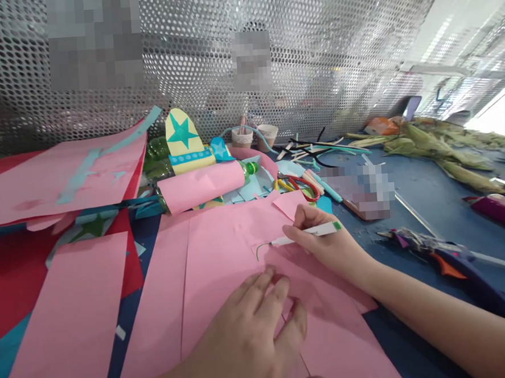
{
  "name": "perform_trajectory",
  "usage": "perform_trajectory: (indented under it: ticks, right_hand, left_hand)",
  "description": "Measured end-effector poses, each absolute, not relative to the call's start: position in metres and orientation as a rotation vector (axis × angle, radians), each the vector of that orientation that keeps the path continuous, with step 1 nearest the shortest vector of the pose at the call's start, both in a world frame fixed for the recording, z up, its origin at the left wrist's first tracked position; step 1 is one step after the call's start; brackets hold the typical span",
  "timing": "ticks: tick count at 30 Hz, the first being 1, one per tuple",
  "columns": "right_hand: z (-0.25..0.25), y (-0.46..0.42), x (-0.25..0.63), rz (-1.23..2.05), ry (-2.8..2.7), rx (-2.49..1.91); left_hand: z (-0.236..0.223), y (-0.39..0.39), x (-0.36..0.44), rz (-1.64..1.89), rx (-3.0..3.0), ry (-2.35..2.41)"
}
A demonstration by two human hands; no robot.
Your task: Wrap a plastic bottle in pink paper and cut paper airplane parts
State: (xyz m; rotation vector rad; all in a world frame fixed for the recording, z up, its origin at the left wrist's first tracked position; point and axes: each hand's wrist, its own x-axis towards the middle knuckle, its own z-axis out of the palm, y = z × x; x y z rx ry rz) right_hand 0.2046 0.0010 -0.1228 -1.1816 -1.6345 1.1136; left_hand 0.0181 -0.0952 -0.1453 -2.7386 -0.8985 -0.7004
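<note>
Right hand (317,228), centre right of frame: fingers closed in a pen grip round a white marker (325,229) with a green end; its tip sits at the upper right end of a short curved green line (258,250); the line lies on pink paper (214,260), which spreads across the centre and lower middle of the frame, in overlapping pieces; left hand (254,320), lower centre, lies palm down over the same paper, fingers loosely apart and slightly bent, no object seen in it; blue desk (349,189) beneath.

Surroundings: bottle in a pink wrap (203,185), above centre; yellow cutout with a teal star (183,133) behind it; scissors (306,188) with red and yellow handles, just beyond the right hand; husks (434,149), upper right; purple tube (499,211), right edge.
</note>
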Motion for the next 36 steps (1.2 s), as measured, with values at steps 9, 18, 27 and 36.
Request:
perform_trajectory:
  ticks: [9,18,27,36]
  right_hand:
    - [-0.116,0.003,0.211,1.061,-1.658,-1.206]
    - [-0.113,0.004,0.218,1.070,-1.666,-1.175]
    - [-0.114,-0.011,0.201,1.414,-1.635,-1.049]
    - [-0.121,-0.008,0.198,1.396,-1.694,-1.004]
  left_hand:
    - [-0.120,-0.094,0.014,-0.454,-2.839,-0.910]
    - [-0.120,-0.096,0.013,-0.445,-2.820,-0.899]
    - [-0.123,-0.097,0.016,-0.499,-2.798,-0.934]
    - [-0.119,-0.098,0.016,-0.446,-2.825,-0.955]
